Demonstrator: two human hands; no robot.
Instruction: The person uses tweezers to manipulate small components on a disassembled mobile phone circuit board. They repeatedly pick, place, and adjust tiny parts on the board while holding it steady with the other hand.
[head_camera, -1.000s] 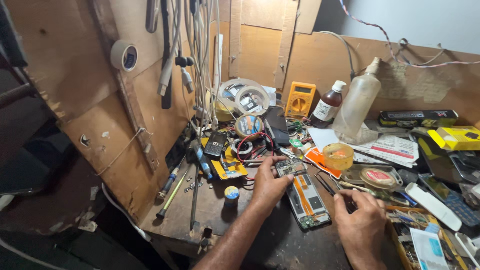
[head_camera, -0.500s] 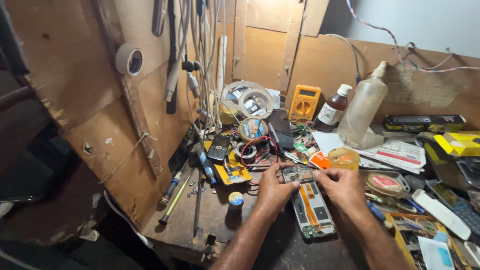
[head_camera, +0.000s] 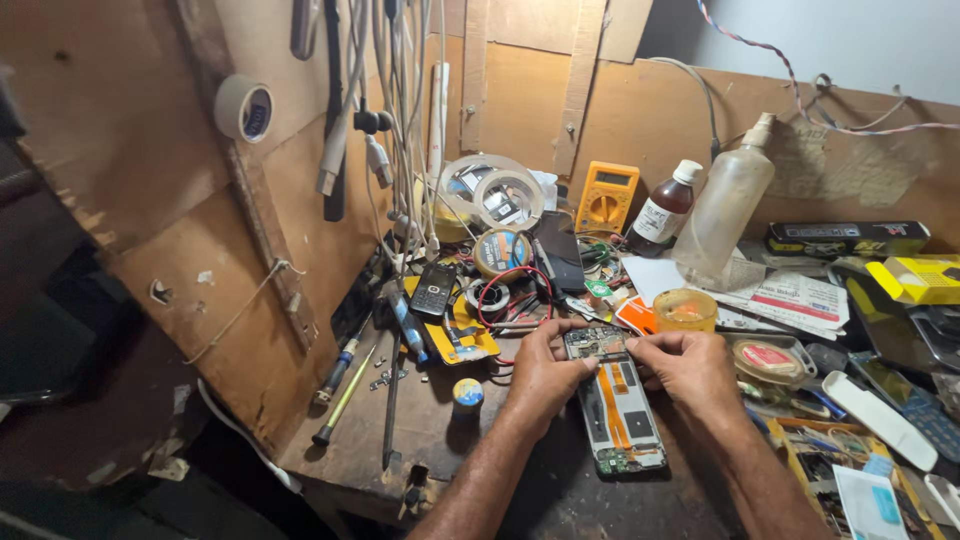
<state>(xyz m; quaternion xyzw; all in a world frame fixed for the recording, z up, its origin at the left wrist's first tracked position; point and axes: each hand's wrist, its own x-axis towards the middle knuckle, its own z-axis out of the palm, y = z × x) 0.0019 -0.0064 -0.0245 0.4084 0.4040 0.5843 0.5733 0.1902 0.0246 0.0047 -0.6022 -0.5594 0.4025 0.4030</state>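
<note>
An opened smartphone (head_camera: 617, 410) lies back-up on the dark workbench, its circuit board and orange flex cable exposed. My left hand (head_camera: 541, 377) rests on the phone's left upper edge, fingertips pinching at the top board. My right hand (head_camera: 688, 366) holds the right upper corner, thumb and fingers on the same top section. I cannot tell whether either hand holds a small tool.
A yellow multimeter (head_camera: 606, 197), brown bottle (head_camera: 663, 209) and clear plastic bottle (head_camera: 725, 211) stand at the back. A small black keypad phone (head_camera: 434, 290), solder reels (head_camera: 502, 251), screwdrivers (head_camera: 344, 398) and a tape roll (head_camera: 244, 108) lie left. Boxes and papers crowd the right side.
My right hand came in from the lower right up to the phone's top corner. My left hand stayed on the phone. The camera view shifted slightly.
</note>
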